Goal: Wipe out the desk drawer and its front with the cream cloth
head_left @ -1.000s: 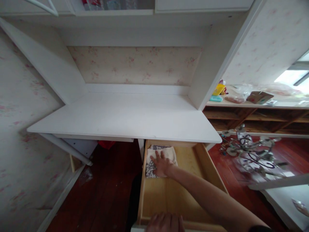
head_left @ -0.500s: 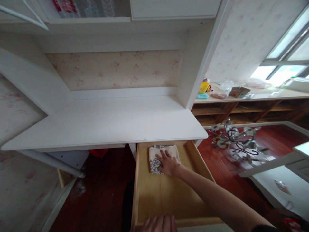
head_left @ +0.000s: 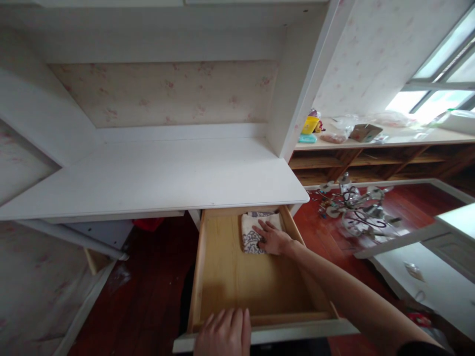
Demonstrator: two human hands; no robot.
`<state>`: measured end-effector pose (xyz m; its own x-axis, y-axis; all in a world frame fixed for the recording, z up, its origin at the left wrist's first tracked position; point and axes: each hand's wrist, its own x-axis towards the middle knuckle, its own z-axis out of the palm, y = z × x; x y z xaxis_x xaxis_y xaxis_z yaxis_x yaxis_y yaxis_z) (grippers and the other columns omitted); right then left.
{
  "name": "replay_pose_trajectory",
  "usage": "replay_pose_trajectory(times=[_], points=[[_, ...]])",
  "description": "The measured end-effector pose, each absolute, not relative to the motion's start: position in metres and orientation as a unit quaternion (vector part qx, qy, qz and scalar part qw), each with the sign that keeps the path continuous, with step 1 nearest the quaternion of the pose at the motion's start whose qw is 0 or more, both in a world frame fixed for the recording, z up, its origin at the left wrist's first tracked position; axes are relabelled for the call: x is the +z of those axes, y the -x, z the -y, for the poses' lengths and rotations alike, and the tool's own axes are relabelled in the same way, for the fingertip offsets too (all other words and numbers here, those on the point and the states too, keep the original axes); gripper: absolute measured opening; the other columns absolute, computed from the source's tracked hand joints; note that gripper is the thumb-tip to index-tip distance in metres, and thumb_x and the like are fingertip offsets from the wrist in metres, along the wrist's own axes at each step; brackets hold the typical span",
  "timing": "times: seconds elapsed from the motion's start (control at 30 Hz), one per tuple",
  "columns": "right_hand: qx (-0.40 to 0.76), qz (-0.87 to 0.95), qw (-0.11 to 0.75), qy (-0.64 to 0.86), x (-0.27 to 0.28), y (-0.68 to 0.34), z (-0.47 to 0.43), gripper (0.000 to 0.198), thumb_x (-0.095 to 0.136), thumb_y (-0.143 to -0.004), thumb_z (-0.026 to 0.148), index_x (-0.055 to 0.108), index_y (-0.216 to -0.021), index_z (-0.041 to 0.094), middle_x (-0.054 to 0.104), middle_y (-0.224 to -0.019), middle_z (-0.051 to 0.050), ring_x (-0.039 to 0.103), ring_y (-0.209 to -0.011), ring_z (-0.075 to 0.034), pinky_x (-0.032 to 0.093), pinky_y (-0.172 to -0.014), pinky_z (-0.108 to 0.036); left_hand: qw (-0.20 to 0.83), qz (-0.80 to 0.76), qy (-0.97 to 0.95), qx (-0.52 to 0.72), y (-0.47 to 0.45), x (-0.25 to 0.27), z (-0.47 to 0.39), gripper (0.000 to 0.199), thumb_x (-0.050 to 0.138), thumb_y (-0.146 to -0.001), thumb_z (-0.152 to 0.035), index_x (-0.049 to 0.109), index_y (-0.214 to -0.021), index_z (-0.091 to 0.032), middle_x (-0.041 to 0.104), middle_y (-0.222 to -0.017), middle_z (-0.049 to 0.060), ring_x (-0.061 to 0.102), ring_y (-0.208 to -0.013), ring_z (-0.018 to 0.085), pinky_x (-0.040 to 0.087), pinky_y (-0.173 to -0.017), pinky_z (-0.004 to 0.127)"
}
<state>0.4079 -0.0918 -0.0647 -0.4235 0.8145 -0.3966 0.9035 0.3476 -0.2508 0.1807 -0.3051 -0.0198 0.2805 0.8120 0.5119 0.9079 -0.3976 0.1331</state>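
Note:
A folded white cloth with a dark grey pattern (head_left: pixel 253 241) lies on the bottom of a pulled-out wooden drawer (head_left: pixel 222 282). My right hand (head_left: pixel 274 240) rests flat on top of the cloth, its fingers spread and pressing down. The cloth sits near the drawer's back right corner. At the bottom of the view, my left hand (head_left: pixel 222 333) is hooked over the drawer's white front panel (head_left: pixel 297 330), fingers together; its thumb side faces right and the fingertips point into the drawer.
Above the drawer is a white desk top (head_left: pixel 178 173) with a hutch. On the red floor to the right lies a chandelier (head_left: pixel 356 205). Behind it runs a low wooden shelf unit (head_left: pixel 389 155) with bags and a box on top. White furniture (head_left: pixel 419 277) stands at the lower right.
My right hand has slid the cloth rightward across the drawer bottom. The view has tilted down, so my left hand and the drawer front show more fully.

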Motion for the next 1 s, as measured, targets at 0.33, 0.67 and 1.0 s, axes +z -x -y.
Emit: replay_pose_trajectory(times=[0.33,0.67,1.0], points=[[-0.27,-0.841,0.12,-0.453,-0.068,-0.434,0.19,0.083,0.069,-0.074,0.05,0.036,-0.149,0.032,0.015,-0.16,-0.007,0.015,-0.143,-0.039,0.028,-0.11,-0.052,0.07,0.55,0.803,-0.22,-0.182,-0.011,0.307,0.021,0.049,-0.09,-0.021,0.058,-0.071,-0.024,0.061,-0.062,-0.003,0.058,-0.058,0.015,0.038,-0.059,0.032],[-0.252,-0.853,0.138,-0.436,-0.044,-0.398,0.196,0.08,0.072,-0.074,0.05,0.041,-0.146,0.033,0.016,-0.16,-0.01,0.025,-0.137,-0.044,0.034,-0.104,-0.056,0.081,0.551,0.796,-0.237,-0.183,-0.015,0.307,0.021,0.049,-0.089,-0.019,0.055,-0.069,-0.023,0.058,-0.059,-0.003,0.055,-0.056,0.015,0.035,-0.058,0.032],[-0.179,-0.91,0.151,-0.343,-0.047,-0.279,0.195,0.08,0.067,-0.077,0.061,0.041,-0.146,0.03,0.021,-0.157,-0.017,0.031,-0.133,-0.047,0.04,-0.096,-0.061,0.084,0.56,0.781,-0.263,-0.183,-0.016,0.309,0.02,0.054,-0.085,-0.019,0.05,-0.066,-0.023,0.054,-0.057,-0.003,0.052,-0.054,0.015,0.032,-0.056,0.034]])
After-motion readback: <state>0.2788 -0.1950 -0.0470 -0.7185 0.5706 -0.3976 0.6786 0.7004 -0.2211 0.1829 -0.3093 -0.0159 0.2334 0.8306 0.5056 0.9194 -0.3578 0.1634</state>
